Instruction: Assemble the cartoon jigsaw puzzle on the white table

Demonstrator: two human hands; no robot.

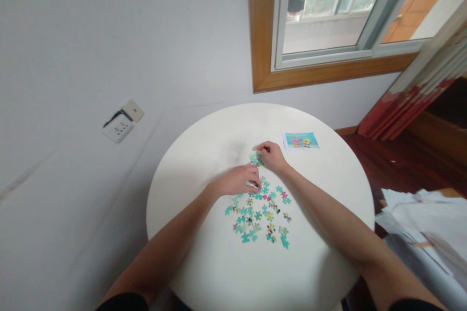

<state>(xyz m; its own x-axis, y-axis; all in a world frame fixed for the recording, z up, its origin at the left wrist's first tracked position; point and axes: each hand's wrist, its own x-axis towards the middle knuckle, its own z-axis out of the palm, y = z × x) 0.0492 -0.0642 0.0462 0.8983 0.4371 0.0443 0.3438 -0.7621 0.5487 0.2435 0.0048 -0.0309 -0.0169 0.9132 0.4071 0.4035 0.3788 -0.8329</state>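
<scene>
Left hand (237,181) reaching across from the left, fingers bent and the thumb near them, a speck of pink right at the tips; whether it's pinching a piece, I cannot tell at this size. Right hand (273,156) is just beyond it and to its right, fingers curled in toward the thumb, and again no telling whether anything sits in that grip. Right by its fingertips, a tight cluster of jigsaw pieces (256,160), mint and pink, too small to say how they interlock. On the near side, loose jigsaw pieces (259,215) spread out below the left hand, teal, pale green, yellow and pink, some overlapping or touching. Past the right hand, a cartoon picture card (301,141) lies flat, all of it on this round white worktop (182,180). Farther out, a wall socket (118,128) on the left, a wood-framed window (328,34) ahead, a red-and-cream curtain (412,102) at right.
</scene>
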